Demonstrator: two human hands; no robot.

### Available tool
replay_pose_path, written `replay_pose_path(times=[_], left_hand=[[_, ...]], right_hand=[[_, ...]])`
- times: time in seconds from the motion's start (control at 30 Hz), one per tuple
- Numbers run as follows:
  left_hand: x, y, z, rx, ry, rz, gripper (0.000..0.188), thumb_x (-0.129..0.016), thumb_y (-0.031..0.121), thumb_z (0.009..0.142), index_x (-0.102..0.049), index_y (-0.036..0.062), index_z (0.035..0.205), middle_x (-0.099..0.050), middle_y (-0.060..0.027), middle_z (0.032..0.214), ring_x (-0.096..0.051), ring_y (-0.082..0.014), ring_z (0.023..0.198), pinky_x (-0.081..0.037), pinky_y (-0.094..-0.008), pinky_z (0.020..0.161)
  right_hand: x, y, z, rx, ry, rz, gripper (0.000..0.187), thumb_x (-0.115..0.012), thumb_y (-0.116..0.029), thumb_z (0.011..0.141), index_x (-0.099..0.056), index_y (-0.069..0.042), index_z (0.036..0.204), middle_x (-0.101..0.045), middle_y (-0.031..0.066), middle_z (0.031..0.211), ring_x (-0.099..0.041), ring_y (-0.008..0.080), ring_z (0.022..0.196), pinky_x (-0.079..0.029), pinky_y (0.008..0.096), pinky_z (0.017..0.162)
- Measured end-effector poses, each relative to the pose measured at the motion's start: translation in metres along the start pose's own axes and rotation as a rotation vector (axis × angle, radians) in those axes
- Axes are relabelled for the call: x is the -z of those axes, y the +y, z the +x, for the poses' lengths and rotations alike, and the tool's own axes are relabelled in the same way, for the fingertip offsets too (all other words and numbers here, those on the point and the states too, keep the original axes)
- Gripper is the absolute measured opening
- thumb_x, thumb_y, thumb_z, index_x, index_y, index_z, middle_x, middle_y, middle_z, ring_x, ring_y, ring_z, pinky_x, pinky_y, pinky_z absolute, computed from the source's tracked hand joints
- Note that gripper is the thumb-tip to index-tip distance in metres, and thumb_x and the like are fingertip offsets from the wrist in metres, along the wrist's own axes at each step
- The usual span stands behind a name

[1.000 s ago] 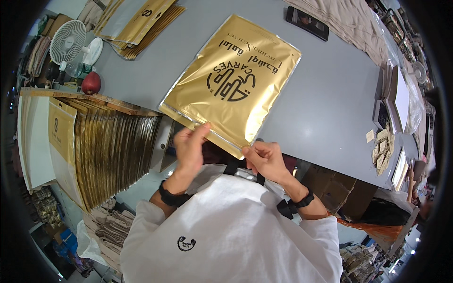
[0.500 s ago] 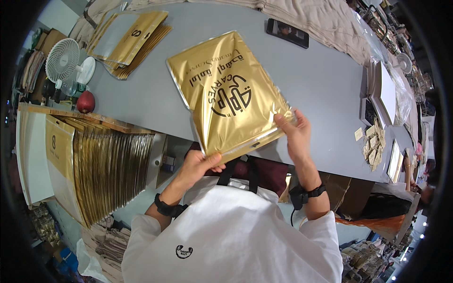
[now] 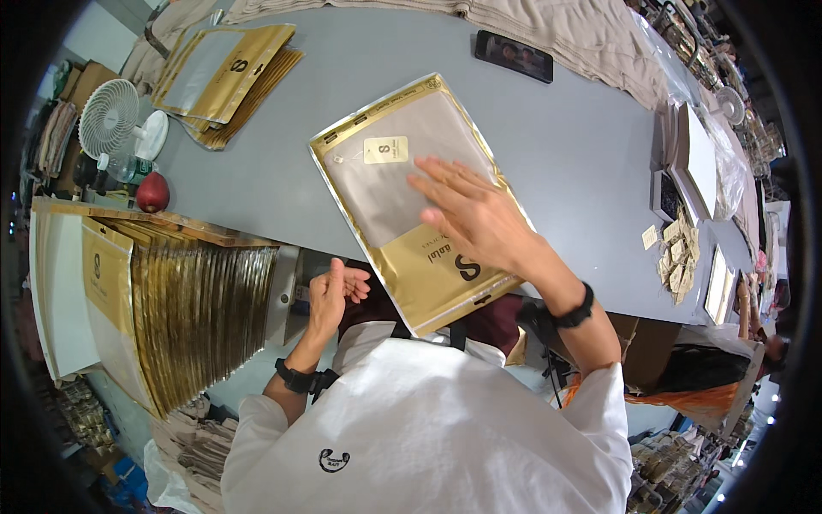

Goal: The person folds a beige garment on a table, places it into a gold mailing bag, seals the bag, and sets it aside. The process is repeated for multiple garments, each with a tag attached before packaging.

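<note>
A gold packaging bag (image 3: 407, 287) lies on the grey table (image 3: 582, 188), its lower corner jutting past the near edge. Through its clear window shows folded beige fabric (image 3: 368, 199), with a cream tag (image 3: 385, 150) near the top. My right hand (image 3: 484, 218) is over the right half of the bag, fingers stretched out and slightly blurred; whether the palm presses on it I cannot tell. Left of the bag, apart from it, my left hand (image 3: 334, 294) hovers by the table edge, fingers loosely apart and holding nothing.
More gold bags (image 3: 227, 77) are stacked at the far left, near a white fan (image 3: 111, 118), a bottle (image 3: 128, 167) and a dark red object (image 3: 152, 192). A rack of upright gold bags (image 3: 188, 300) stands below. A phone (image 3: 514, 56) lies far back; tags (image 3: 679, 257) lie right.
The bag, held up in both hands with its printed gold side showing, now lies window side up. Both hands have let go; my right moved over it, my left dropped away leftward.
</note>
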State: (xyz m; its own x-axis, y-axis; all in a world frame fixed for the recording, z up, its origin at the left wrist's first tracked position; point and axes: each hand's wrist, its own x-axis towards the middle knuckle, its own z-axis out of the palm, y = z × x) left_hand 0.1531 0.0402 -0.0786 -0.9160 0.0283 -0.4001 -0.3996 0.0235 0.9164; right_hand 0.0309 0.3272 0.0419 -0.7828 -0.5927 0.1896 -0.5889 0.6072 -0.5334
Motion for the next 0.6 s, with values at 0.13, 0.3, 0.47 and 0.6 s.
replay_pose_path(times=[0.13,0.3,0.47,0.6], left_hand=[[0.005,-0.005,0.003,0.017,-0.059,-0.208,0.078,-0.033,0.059,0.112,-0.072,-0.0073,0.104,-0.073,-0.0146,0.086,-0.071,-0.0190,0.075,-0.056,-0.0296,0.069],[-0.007,0.010,-0.002,0.111,-0.127,-0.254,0.052,-0.055,0.043,0.109,-0.067,-0.0071,0.118,-0.073,-0.0120,0.101,-0.070,-0.0171,0.084,-0.057,-0.0307,0.072],[-0.021,0.035,-0.011,0.026,-0.063,-0.202,0.039,-0.068,0.032,0.103,-0.069,-0.0056,0.116,-0.073,-0.0048,0.099,-0.066,-0.0090,0.087,-0.053,-0.0284,0.072],[-0.011,0.059,-0.031,-0.076,0.190,0.049,0.029,-0.071,0.028,0.103,-0.074,-0.0015,0.102,-0.071,0.0004,0.085,-0.060,-0.0074,0.076,-0.051,-0.0278,0.067]], right_hand=[[-0.054,0.031,0.007,-0.028,-0.014,-0.288,0.058,-0.044,-0.044,0.111,-0.045,-0.010,0.158,-0.035,0.0211,0.167,-0.028,0.0361,0.157,-0.015,0.0545,0.128],[-0.074,0.018,0.005,-0.014,-0.147,-0.206,0.060,-0.040,-0.043,0.112,-0.034,-0.014,0.164,-0.026,0.0190,0.171,-0.018,0.0371,0.160,-0.008,0.0562,0.130],[-0.052,0.011,0.006,-0.171,-0.047,0.347,0.049,-0.056,-0.029,0.108,-0.052,-0.007,0.152,-0.043,0.0202,0.163,-0.050,0.0382,0.144,-0.044,0.0447,0.117],[-0.021,0.010,-0.010,-0.160,0.185,0.185,0.032,-0.063,-0.015,0.105,-0.068,-0.002,0.134,-0.063,0.0204,0.144,-0.067,0.0372,0.124,-0.056,0.0402,0.101]])
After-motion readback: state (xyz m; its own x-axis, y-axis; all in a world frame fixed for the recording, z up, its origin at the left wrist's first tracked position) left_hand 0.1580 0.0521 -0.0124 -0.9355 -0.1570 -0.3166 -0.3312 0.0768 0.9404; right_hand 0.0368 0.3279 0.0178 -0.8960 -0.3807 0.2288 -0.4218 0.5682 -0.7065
